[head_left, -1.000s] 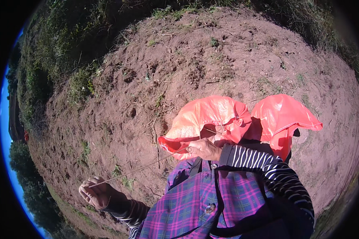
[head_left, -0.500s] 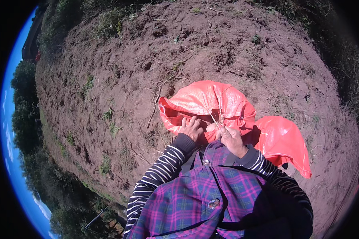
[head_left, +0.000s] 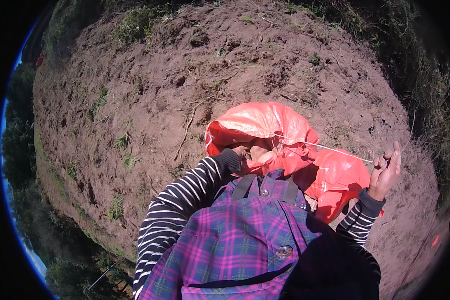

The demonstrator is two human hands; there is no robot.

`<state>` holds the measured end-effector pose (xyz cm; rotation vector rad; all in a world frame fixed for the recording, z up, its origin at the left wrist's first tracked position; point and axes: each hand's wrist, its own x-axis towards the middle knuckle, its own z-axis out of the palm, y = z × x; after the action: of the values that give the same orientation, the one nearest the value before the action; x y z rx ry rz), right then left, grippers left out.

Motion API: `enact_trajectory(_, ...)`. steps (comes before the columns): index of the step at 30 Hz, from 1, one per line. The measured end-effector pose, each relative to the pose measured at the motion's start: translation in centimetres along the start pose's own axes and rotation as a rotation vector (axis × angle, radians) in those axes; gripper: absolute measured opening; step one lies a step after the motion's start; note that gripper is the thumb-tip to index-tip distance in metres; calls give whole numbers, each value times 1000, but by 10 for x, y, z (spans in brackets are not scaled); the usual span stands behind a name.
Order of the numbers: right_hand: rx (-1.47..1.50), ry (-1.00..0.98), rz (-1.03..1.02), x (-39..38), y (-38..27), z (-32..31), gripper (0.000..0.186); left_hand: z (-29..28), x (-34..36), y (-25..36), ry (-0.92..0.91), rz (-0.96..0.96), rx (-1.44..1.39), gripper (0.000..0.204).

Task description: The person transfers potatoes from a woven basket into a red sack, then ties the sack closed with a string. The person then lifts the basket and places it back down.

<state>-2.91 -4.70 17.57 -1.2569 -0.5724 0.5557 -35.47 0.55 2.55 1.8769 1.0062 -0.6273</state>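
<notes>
A red woven sack (head_left: 285, 120) lies in front of me, its mouth gaping toward my left. Rounded brown lumps like potatoes (head_left: 257, 152) show inside. My left hand (head_left: 241, 159) is closed at the near rim of that mouth, its fingertips partly hidden. Out to the right, my right hand (head_left: 385, 172) is raised with curled fingers and the index finger up, pinching a white string (head_left: 330, 148). The string runs taut from the sack's mouth to these fingers, and a thin loose end rises beyond them.
Another red sack (head_left: 337, 172) lies against the first on its right. Around them spreads bare brown soil (head_left: 150, 100) with small weeds (head_left: 130, 160) and dry stalks. Dark brush (head_left: 410, 65) borders the ground at the far right; trees (head_left: 22, 185) stand at the left.
My right hand has swung from the sack's mouth far out to the right, drawing the string out straight. The left hand stays at the rim, and the sack's mouth shows more of its contents.
</notes>
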Motion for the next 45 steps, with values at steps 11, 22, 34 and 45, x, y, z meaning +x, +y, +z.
enact_trajectory(11, 18, 69, -16, 13, -12, -55, 36, 8, 7, 2, 6, 55, -11, 18)
enact_trajectory(22, -117, -254, 24, 16, 6, -26, 34, 14, 9, 11, 18, 28, -35, 21)
enact_trajectory(34, -686, -1666, -318, -76, 171, 113, 16, 17, -13, 3, 53, -46, -139, 25)
enact_trajectory(45, -259, -2316, 707, -86, 233, 157, 18, 34, -25, -30, 307, 14, -277, 21)
